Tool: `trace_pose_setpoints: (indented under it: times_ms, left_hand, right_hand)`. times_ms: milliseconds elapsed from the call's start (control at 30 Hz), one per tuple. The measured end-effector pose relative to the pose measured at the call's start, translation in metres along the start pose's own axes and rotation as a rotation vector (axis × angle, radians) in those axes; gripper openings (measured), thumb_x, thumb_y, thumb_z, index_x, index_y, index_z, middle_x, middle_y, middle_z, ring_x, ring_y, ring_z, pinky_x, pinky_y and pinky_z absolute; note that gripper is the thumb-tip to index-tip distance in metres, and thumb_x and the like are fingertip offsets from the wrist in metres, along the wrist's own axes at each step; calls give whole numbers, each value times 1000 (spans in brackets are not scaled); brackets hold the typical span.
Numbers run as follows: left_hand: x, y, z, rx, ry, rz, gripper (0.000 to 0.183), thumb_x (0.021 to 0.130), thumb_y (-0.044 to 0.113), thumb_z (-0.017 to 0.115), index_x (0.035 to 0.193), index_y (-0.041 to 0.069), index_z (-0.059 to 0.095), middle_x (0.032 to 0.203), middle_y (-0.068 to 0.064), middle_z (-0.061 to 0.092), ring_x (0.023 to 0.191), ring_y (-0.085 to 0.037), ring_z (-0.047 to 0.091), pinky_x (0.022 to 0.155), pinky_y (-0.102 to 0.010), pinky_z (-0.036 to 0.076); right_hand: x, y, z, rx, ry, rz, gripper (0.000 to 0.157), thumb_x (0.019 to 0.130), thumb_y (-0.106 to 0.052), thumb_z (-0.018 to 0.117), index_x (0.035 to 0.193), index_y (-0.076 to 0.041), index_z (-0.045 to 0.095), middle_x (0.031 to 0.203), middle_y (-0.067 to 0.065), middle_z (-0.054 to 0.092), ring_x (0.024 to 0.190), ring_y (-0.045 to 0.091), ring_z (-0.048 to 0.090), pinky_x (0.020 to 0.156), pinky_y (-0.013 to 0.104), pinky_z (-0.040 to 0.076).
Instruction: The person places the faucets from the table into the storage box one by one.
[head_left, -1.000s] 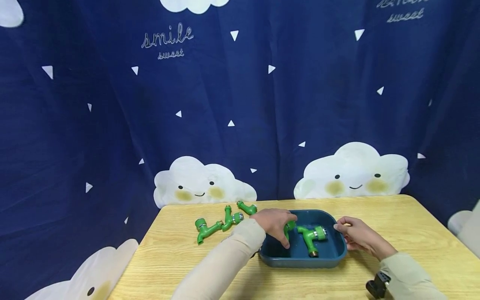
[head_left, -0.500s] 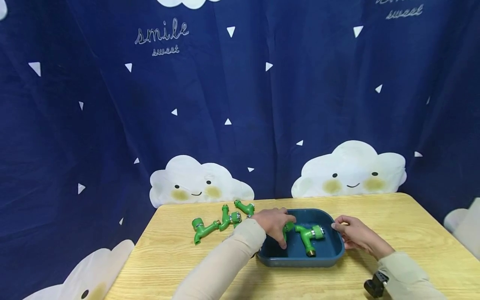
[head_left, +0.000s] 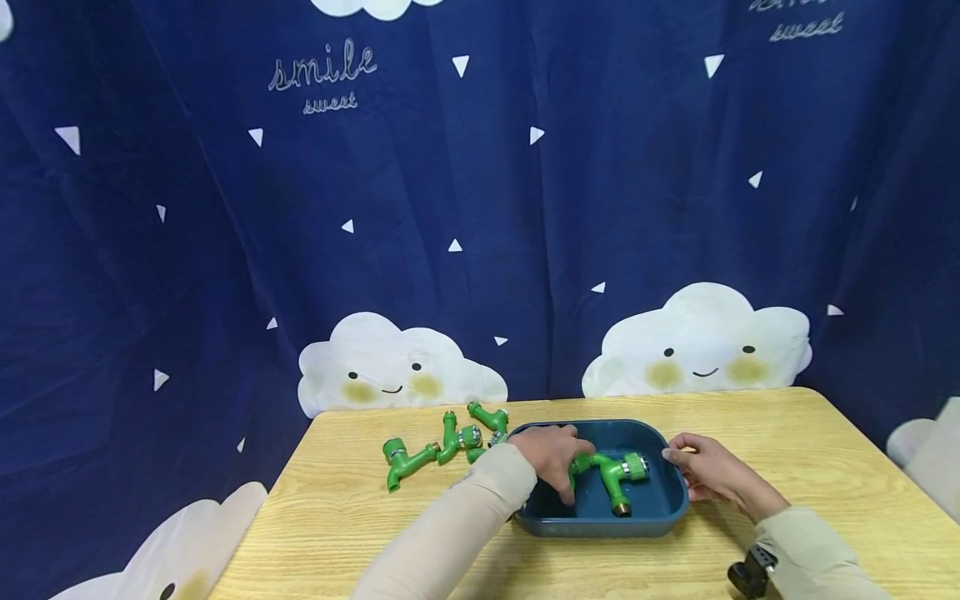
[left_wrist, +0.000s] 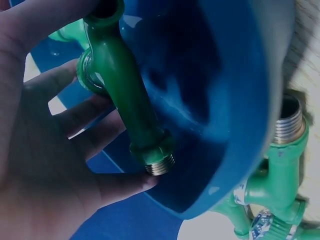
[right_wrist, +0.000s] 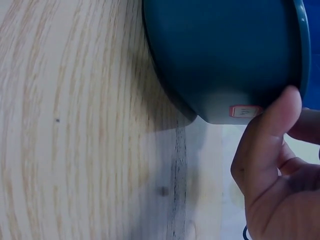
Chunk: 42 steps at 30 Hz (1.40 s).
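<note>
My left hand (head_left: 550, 458) reaches into a dark blue plastic basin (head_left: 600, 528) and grips a green tap (left_wrist: 120, 75) with a threaded metal end. In the left wrist view its fingers lie around the tap's body, and one fingertip meets the thread. A second green tap (head_left: 615, 479) lies inside the basin, to the right of the held one. At the basin's right side, my right hand (head_left: 716, 475) pinches the rim between thumb and fingers. The right wrist view shows the thumb on the outer wall, beside a small red-edged label (right_wrist: 245, 111).
Several more green taps (head_left: 407, 463) lie on the light wooden table (head_left: 345, 525), left of the basin. One tap (left_wrist: 282, 170) is close to the basin wall. Behind the table hangs a dark blue curtain (head_left: 420, 167) with printed clouds.
My left hand has sunk slightly lower into the basin with the tap in its grip. The right hand keeps its place on the rim. The head view has shifted a little.
</note>
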<state>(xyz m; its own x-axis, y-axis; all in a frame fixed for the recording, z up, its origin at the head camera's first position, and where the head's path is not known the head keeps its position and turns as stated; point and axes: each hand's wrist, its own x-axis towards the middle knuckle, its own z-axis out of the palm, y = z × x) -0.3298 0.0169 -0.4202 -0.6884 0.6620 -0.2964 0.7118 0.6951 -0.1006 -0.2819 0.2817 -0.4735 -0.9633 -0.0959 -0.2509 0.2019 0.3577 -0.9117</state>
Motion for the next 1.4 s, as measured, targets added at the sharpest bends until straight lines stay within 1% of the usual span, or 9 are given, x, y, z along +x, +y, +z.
trace_pose_setpoints:
  times_ms: [133, 233, 400, 567, 700, 900, 1067, 1233, 1400]
  left_hand:
    - [1, 0, 2, -14, -8, 5, 83, 71, 53, 85, 144, 41, 47, 119, 9, 54, 94, -5, 57, 76, -23, 51]
    - [2, -1, 4, -40, -12, -2, 83, 69, 53, 86, 143, 42, 49, 116, 9, 55, 93, -5, 57, 78, -22, 51]
    - [5, -3, 5, -63, -4, -12, 83, 67, 55, 86, 141, 41, 51, 117, 9, 55, 97, -6, 57, 82, -23, 51]
    - [6, -4, 5, -68, 10, -15, 83, 66, 57, 86, 140, 39, 53, 119, 9, 56, 102, -6, 58, 86, -23, 52]
    - [5, -4, 7, -90, 3, -16, 84, 65, 58, 86, 139, 37, 52, 122, 8, 56, 105, -7, 59, 87, -24, 52]
    - [5, 0, 4, -120, -51, -76, 82, 66, 56, 87, 137, 39, 50, 126, 8, 55, 100, -7, 58, 85, -26, 52]
    - [5, 6, 4, -146, -100, -132, 80, 67, 52, 88, 136, 40, 47, 125, 9, 56, 96, -7, 55, 86, -26, 51]
    - [3, 9, 3, -160, -101, -161, 81, 66, 54, 88, 133, 39, 46, 124, 9, 58, 102, -7, 57, 89, -26, 51]
    - [5, 11, -1, -152, -97, -178, 81, 67, 54, 87, 134, 38, 44, 126, 9, 60, 108, -7, 59, 91, -26, 51]
  right_hand:
    - [0, 1, 0, -3, 3, 3, 22, 105, -19, 45, 110, 2, 49, 68, 0, 50, 55, 12, 50, 51, 25, 49]
    - [1, 1, 1, -7, 15, 11, 21, 105, -19, 46, 110, 1, 50, 69, 0, 52, 55, 11, 51, 50, 25, 49]
    - [2, 2, 0, -9, 29, 24, 21, 105, -18, 46, 111, 1, 50, 70, 1, 54, 55, 11, 52, 50, 25, 49]
    - [2, 2, -1, -12, 10, 5, 22, 105, -19, 46, 111, 2, 49, 68, 0, 52, 55, 11, 51, 50, 25, 49]
    - [1, 2, -1, -15, 1, -2, 22, 105, -19, 45, 111, 2, 49, 68, 0, 51, 55, 11, 51, 50, 25, 49]
    - [0, 2, -1, -7, 1, 2, 21, 105, -19, 45, 109, 1, 49, 68, 0, 51, 56, 11, 51, 50, 24, 49]
    - [0, 3, 0, -8, 13, 12, 20, 105, -18, 46, 109, 2, 50, 68, 0, 50, 56, 12, 50, 50, 25, 48]
    - [-1, 3, 2, -8, 24, 19, 20, 105, -17, 46, 109, 2, 50, 68, 0, 49, 56, 12, 49, 50, 25, 48]
    - [-2, 0, 1, -14, 19, 2, 22, 105, -18, 45, 111, 3, 49, 68, 0, 49, 56, 11, 50, 50, 24, 48]
